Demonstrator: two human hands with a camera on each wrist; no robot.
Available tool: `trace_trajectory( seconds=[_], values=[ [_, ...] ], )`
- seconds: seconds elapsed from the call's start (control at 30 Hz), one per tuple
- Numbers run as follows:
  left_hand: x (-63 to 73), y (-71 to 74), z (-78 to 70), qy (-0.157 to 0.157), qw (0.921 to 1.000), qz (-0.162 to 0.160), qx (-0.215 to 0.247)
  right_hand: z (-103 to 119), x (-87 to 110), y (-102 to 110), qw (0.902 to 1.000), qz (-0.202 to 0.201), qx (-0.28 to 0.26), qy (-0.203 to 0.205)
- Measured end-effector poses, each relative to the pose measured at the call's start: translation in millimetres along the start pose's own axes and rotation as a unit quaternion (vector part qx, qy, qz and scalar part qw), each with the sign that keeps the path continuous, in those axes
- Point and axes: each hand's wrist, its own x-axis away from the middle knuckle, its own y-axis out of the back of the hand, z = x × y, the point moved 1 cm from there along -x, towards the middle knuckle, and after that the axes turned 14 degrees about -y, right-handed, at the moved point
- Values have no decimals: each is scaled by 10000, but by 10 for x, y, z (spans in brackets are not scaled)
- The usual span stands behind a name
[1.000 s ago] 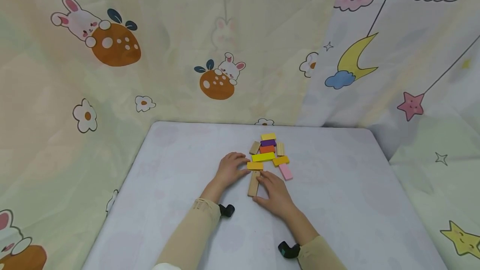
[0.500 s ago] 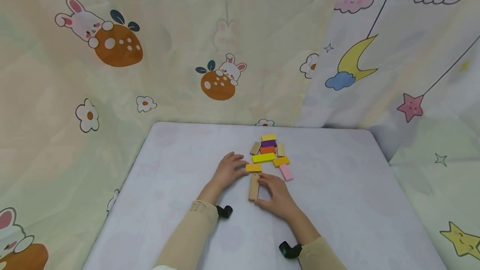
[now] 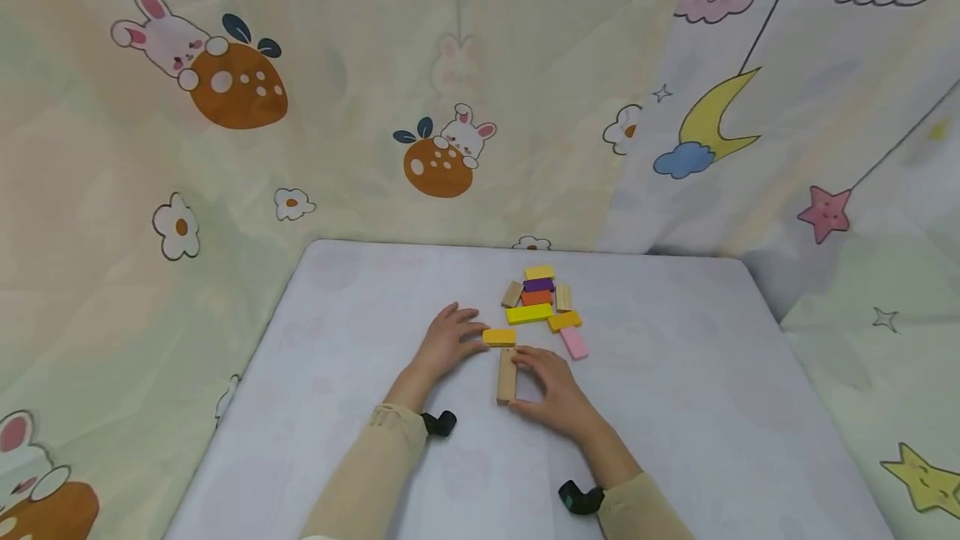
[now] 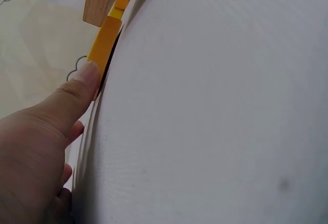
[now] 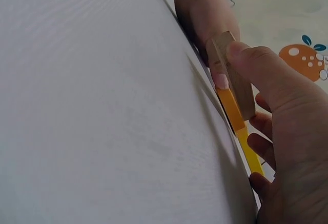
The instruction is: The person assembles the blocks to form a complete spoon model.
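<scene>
My left hand [image 3: 442, 344] pinches the left end of an orange-yellow block [image 3: 498, 337], which lies on the table; in the left wrist view the thumb [image 4: 87, 75] presses against this block [image 4: 106, 42]. My right hand [image 3: 555, 390] holds a plain wooden block [image 3: 507, 376] between thumb and fingers. That wooden block [image 5: 233, 78] looks raised off the table in the right wrist view, close over the orange-yellow one [image 5: 230, 108]. Just behind the hands lies a long bright yellow block [image 3: 528, 314], touched by neither hand.
Further back are a red-orange block [image 3: 536, 298], a purple block [image 3: 538, 284] and a yellow block [image 3: 539, 272], flanked by wooden blocks [image 3: 512, 294]. An orange block [image 3: 564, 322] and a pink block [image 3: 574, 343] lie to the right. A printed cloth hangs behind the white table [image 3: 675, 357].
My left hand has drawn the orange-yellow block leftward, away from the bright yellow block. The wooden block in my right hand has shifted slightly toward me.
</scene>
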Motion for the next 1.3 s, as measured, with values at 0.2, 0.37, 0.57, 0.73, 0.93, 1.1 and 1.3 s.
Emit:
trace_trajectory(
  seconds=[0.2, 0.37, 0.57, 0.73, 0.93, 1.1, 1.3],
  values=[
    [23, -25, 44, -181, 9996, -103, -179, 80, -28, -65, 9995, 148, 201, 177],
    [31, -23, 50, -296, 9993, -91, -198, 142, -48, -103, 9989, 279, 378, 81],
    [48, 8, 59, -403, 9989, 15, -223, 164, -68, -129, 9984, 298, 489, -39],
    [57, 6, 66, -499, 9983, -91, -303, 171, -82, -142, 9976, 267, 639, -75],
    [71, -21, 54, -511, 9976, -225, -412, 190, -90, -146, 9951, 189, 971, -61],
    [84, -58, 59, -439, 9971, -242, -565, 178, -99, -163, 9913, 114, 1310, 72],
    [98, -70, 81, -451, 9967, -311, -593, 168, -115, -167, 9914, -28, 1282, 271]
  ],
)
